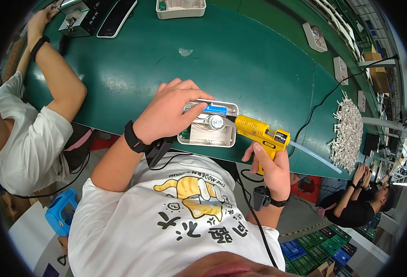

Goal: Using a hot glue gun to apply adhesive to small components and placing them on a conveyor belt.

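A white plastic housing [233, 138] lies open in front of me on the green table. It contains a blue cylindrical battery [216, 110], a round white part [216, 122], thin wires and a green circuit board at its left side. My left hand [175, 108] grips the housing's far left part, index finger along the far rim and thumb at the battery's left end. My right hand [273, 168] is closed round the handle of a yellow hot glue gun [255, 129]. Its dark nozzle points left over the housing's right wall, near the battery. A translucent glue stick [316, 158] sticks out behind the gun.
A pile of small white parts [346, 134] lies at the right; a black cable [321, 104] runs near it. More white housings [180, 13] stand farther off. A smartphone [116, 18] and a black box [79, 21] lie far left, beside another person's arm [58, 69].
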`<state>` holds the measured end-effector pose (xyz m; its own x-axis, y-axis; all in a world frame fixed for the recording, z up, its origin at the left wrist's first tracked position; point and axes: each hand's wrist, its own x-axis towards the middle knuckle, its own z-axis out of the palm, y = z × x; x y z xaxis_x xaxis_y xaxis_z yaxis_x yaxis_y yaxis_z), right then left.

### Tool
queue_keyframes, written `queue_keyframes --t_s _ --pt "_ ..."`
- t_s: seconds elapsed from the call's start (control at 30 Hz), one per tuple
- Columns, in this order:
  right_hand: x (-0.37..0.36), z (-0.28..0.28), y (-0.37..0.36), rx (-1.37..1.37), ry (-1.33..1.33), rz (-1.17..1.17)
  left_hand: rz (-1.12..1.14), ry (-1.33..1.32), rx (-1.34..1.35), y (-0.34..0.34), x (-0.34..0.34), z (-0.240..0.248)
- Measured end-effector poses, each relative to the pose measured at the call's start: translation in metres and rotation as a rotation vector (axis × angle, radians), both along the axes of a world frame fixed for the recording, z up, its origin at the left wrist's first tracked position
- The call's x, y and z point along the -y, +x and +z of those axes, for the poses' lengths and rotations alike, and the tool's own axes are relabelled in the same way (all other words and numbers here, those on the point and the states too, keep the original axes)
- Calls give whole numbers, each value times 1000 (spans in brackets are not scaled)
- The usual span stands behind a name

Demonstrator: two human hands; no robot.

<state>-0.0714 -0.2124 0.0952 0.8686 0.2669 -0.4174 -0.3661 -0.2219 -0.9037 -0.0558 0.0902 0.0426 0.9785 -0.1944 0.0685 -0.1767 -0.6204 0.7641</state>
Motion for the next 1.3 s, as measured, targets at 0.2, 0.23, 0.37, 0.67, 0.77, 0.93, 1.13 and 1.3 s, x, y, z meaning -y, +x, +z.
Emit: queue_keyframes --t_s 0.2,0.23,0.37,0.67,0.77,0.93,1.13,1.3 --pt "12 -6 -4 2 -120 87 6 -2 2 -2 1 -2" --pt "12 -3 -5 14 -163 104 3 -5 -7 -2 0 -1" --pt "-1 8 -8 69 -133 52 -11 -17 -17 -7 -4 -4" --pt "-35 3 0 46 -35 232 -71 -14 66 -17 -7 1" --pt "-33 -1 1 18 -95 273 -83 -18 61 -17 -10 2" --pt "-29 2 3 -17 -148 295 -104 -29 44 -15 -13 0" --pt "-49 6 8 62 -48 179 -100 -5 20 -9 -12 6" --pt "-34 1 10 90 94 117 -6 -90 32 -19 -15 3"
